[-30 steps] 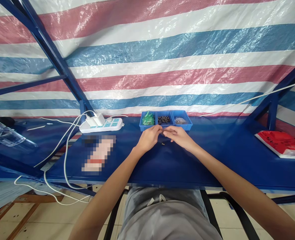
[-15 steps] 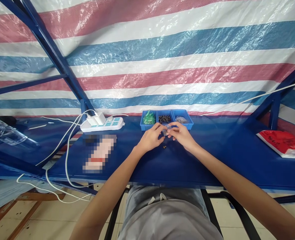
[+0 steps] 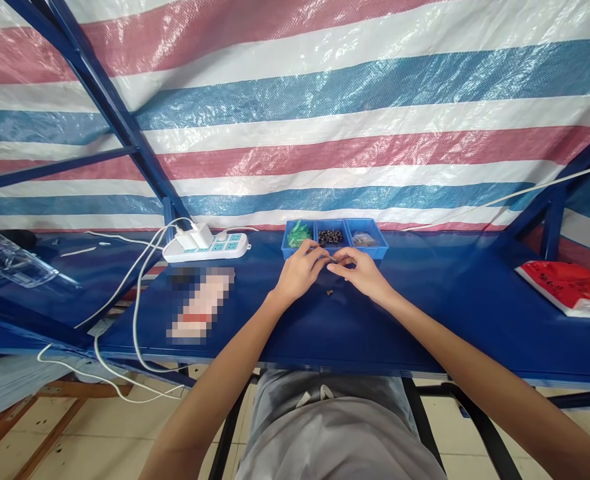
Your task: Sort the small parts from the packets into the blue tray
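My left hand (image 3: 301, 270) and my right hand (image 3: 359, 270) meet in front of the blue tray, fingertips closed. Between them they pinch a small clear plastic bag (image 3: 333, 259) with something dark in it, now mostly covered by the fingers. A small brass-coloured screw-like piece (image 3: 329, 293) lies on the blue table just below the hands. Behind them stands the three-part blue tray (image 3: 385, 250). Green plastic pieces (image 3: 299, 235) fill its left part, dark small screws (image 3: 331, 237) the middle, and clear plastic bags (image 3: 363, 239) the right.
A white power strip (image 3: 225, 248) with plugged-in chargers and trailing white cables (image 3: 135, 313) sits to the left. Nearer lies a blurred-out pale item (image 3: 199, 307). A red-and-white packet (image 3: 569, 287) rests at far right, a clear plastic bottle (image 3: 19, 263) at far left. Blue frame bars (image 3: 125, 133) rise behind.
The fingertips have drawn closer together and the bag has turned, so less of it shows. The loose brass-coloured piece stays on the table.
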The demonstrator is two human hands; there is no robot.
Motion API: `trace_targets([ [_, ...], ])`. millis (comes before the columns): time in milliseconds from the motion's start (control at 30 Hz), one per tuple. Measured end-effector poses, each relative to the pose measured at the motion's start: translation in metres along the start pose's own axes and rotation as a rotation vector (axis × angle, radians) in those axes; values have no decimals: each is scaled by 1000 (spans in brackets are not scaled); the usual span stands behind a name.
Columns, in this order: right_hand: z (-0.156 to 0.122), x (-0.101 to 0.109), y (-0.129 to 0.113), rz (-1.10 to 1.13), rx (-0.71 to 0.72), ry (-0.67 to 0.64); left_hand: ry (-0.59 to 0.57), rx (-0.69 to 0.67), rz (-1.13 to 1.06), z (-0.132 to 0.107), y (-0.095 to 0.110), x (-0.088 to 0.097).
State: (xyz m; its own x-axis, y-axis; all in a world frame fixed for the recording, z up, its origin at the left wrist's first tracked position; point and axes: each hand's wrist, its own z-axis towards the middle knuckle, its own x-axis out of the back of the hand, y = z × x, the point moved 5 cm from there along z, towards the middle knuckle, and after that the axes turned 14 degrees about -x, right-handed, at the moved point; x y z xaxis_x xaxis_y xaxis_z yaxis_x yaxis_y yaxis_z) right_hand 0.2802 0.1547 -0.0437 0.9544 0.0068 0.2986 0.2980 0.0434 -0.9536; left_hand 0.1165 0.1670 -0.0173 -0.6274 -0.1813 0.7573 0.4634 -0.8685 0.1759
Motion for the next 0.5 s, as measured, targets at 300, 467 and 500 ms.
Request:
trace_targets([
  [300,0,4,-1,7,16,60,-126,-27,-76,1,9,-6],
  [467,-1,6,-3,56,-8,54,-179,-10,-77,0,10,-8],
  [500,-1,6,-3,63,-13,54,-177,-8,-74,0,10,-8],
])
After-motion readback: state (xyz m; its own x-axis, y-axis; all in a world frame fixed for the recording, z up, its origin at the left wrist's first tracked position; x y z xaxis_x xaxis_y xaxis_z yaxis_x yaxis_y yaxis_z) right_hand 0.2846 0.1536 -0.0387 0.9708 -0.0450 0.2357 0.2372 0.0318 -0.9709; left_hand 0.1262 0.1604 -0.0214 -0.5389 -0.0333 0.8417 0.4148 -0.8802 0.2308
